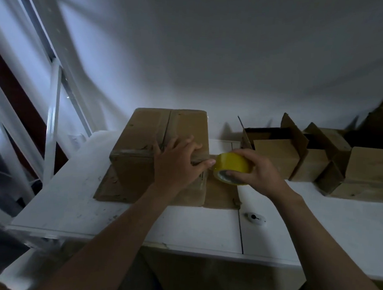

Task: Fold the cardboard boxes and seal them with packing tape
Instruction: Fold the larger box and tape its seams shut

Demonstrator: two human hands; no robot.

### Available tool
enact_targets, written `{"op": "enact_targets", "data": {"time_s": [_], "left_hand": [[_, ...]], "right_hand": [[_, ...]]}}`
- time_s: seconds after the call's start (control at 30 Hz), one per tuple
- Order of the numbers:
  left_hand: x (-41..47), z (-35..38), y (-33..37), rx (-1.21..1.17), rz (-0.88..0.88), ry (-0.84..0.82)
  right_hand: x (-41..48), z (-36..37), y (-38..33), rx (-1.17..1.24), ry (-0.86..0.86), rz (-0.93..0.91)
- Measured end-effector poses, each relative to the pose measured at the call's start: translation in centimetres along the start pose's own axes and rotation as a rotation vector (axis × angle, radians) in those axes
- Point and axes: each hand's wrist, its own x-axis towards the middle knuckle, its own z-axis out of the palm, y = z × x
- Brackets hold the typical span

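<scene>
Here, hands tape a box.
The left hand (176,164) presses flat on the cardboard box (161,147); the right hand (258,171) grips the yellow tape roll (230,167).

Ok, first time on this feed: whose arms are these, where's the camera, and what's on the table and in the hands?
No robot: a person's two bare arms, filmed by one head-worn wide-angle camera looking down. On the white table stands a closed cardboard box on a flat cardboard sheet. The left hand presses on the box's near top edge; the right hand grips a yellow tape roll beside it. To the right stand open boxes; a small white object lies nearer the person.
</scene>
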Motion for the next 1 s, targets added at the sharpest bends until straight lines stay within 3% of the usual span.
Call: {"op": "enact_targets", "data": {"time_s": [0.33,0.6,0.83,1.0], "left_hand": [[0.3,0.0,0.5,-0.040,-0.012,0.048],[-0.2,-0.9,-0.6,-0.050,-0.015,-0.032],[-1.1,-3.5,-8.1,-0.167,0.049,-0.161],[-4.3,-2.1,-8.5,-0.144,-0.145,0.012]], "right_hand": [[1.3,-0.6,-1.2,-0.104,-0.126,0.155],[4.0,2.3,-5.0,-0.421,-0.225,0.035],[1.1,6.2,-6.7,-0.073,-0.296,-0.019],[-0.4,8.4,-7.1,0.116,-0.236,-0.023]]}}
